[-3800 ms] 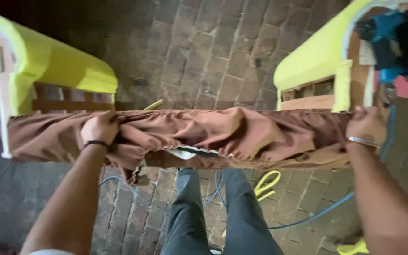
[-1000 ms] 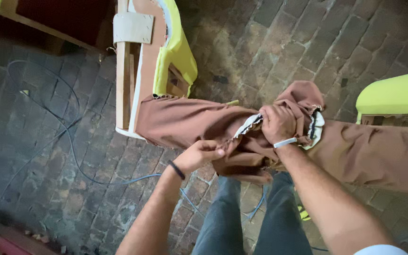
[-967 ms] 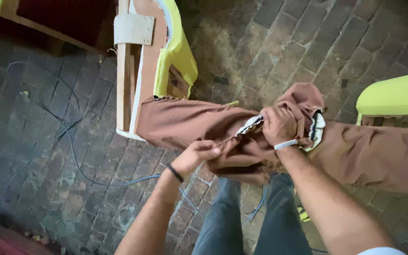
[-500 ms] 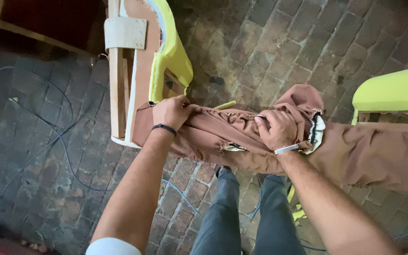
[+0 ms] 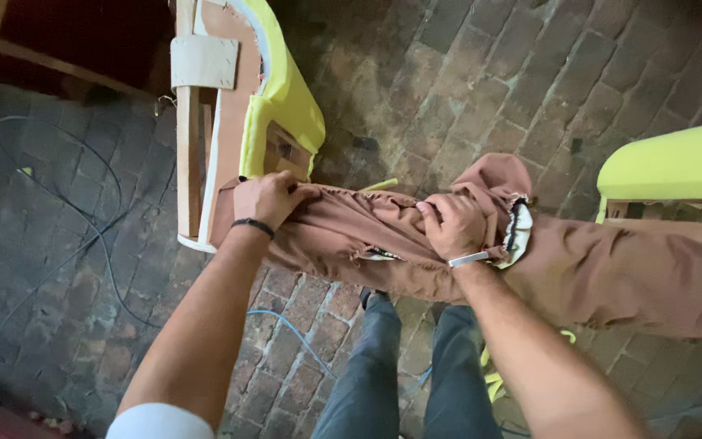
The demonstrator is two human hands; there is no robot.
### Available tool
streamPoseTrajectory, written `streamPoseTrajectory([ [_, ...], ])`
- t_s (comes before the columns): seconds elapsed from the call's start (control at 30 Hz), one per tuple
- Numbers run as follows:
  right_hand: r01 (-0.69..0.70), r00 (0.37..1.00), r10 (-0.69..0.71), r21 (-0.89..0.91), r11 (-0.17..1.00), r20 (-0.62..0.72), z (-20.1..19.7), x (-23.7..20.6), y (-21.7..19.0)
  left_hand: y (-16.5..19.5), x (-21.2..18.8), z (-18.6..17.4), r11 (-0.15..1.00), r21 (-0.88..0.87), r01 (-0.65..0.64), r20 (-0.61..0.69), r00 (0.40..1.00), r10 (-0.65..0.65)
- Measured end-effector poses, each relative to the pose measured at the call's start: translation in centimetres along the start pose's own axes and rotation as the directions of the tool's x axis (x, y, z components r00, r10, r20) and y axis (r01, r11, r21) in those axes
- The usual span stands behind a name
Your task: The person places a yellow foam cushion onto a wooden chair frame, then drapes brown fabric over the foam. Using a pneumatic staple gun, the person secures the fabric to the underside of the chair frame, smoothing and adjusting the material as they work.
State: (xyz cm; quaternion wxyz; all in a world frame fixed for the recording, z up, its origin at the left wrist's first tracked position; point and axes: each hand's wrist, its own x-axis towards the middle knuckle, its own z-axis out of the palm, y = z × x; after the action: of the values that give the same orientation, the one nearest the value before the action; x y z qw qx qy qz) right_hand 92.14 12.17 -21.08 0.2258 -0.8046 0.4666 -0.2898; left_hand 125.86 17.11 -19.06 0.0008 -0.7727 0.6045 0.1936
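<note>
Across the wooden rail between two chair arms lies the brown cloth cover, stretched from the left arm toward the right one. At its left end, the left hand clenches the cloth, pressing it against the wooden frame just below the yellow-green foam padding. Near the middle, the right hand grips a bunched fold, fingers curled tight into it, where a turned-back flap shows a white lining. Judging by how it lies, the right stretch of cover looks fairly smooth and drawn over the rail, while the part between the hands is wrinkled and gathered, so that section seems unfinished; the left end looks only held, not fastened. A blue hose and dark cables trail over the brick floor below.
</note>
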Motion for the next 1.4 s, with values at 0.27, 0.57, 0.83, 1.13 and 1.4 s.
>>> streamPoseTrajectory([
  [0.27, -0.022, 1.000, 0.022, 0.009, 1.000, -0.012, -1.1, 0.1, 0.6, 9.0, -10.0, 2.3, 0.858, -0.514, 0.025, -0.045, 0.997, -0.057],
  [0.57, -0.194, 0.923, 0.342, 0.555, 0.809, -0.175, -15.9, -3.2, -2.8, 24.4, -17.3, -5.0, 0.675, -0.657, -0.336, -0.299, 0.938, 0.176],
  [0.83, -0.304, 0.914, 0.275, 0.952, -0.017, 0.297, -37.3, -12.2, -4.3, 45.3, -22.5, -12.0, 0.602, -0.783, -0.158, 0.153, 0.889, 0.432],
  [1.13, 0.118, 0.412, 0.863, 0.922, -0.368, 0.292, -51.2, -23.3, -0.1, 52.6, -22.5, -13.1, 0.763, -0.642, -0.080, 0.157, 0.960, 0.233],
  [1.4, 0.355, 0.457, 0.889, 0.911, -0.209, 0.026, -49.6, -28.2, -2.3, 44.5, -18.3, -14.8, 0.353, -0.929, -0.110, 0.047, 0.912, 0.408],
])
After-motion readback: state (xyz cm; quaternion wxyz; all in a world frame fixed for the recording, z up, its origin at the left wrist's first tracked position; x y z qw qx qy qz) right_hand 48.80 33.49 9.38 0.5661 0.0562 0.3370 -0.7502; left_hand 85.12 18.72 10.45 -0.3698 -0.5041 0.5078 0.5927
